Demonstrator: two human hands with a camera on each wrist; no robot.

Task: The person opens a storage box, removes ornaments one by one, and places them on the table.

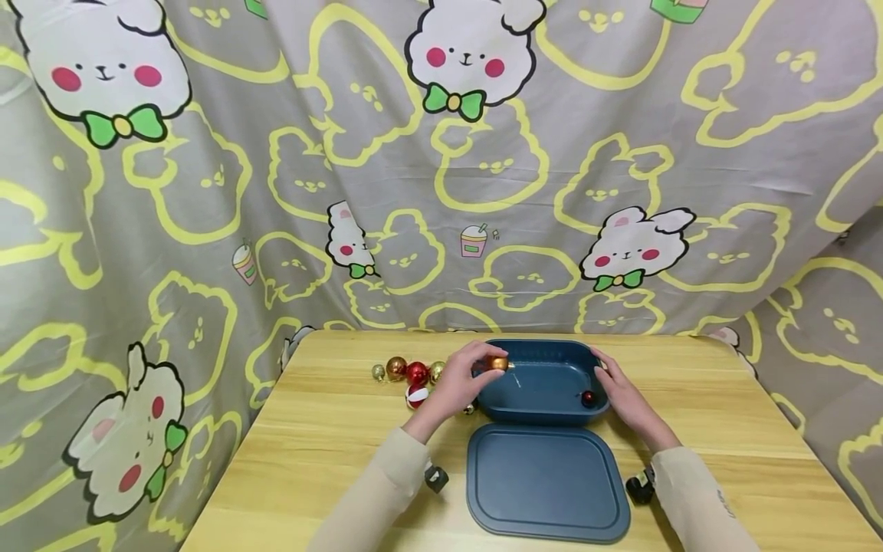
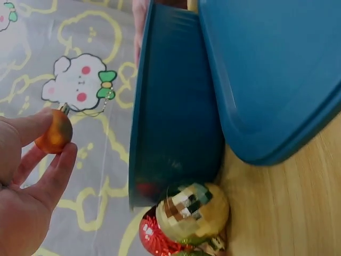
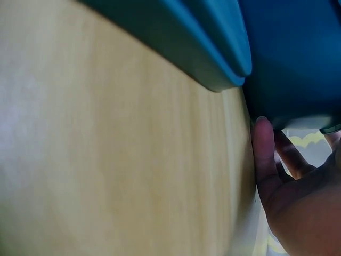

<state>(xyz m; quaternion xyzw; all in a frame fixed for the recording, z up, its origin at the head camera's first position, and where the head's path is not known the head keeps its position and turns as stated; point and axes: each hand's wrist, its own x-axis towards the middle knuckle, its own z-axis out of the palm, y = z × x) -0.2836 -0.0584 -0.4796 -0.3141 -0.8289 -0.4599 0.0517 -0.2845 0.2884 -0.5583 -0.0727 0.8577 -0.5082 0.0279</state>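
My left hand (image 1: 458, 377) pinches a copper-orange Christmas bauble (image 1: 498, 364) between thumb and fingers, over the left end of a deep dark blue container (image 1: 545, 418). From the bauble's cap (image 2: 64, 109) hangs a thin string. At the container's right end my right hand (image 1: 626, 395) holds the wall and rim. The thumb (image 3: 264, 152) lies against the outside in the right wrist view, with other fingers partly hidden behind. A small dark red bauble (image 1: 588, 398) sits inside the container near that end.
Left of the container, several baubles lie grouped: a gold one (image 1: 396, 368), a shiny red one (image 1: 417, 373), a red-and-white one (image 1: 416, 395) and a small glittery one (image 1: 378, 372). A flat blue lid (image 1: 548, 483) lies in front. A patterned curtain (image 1: 524, 299) backs the wooden table (image 1: 310, 452).
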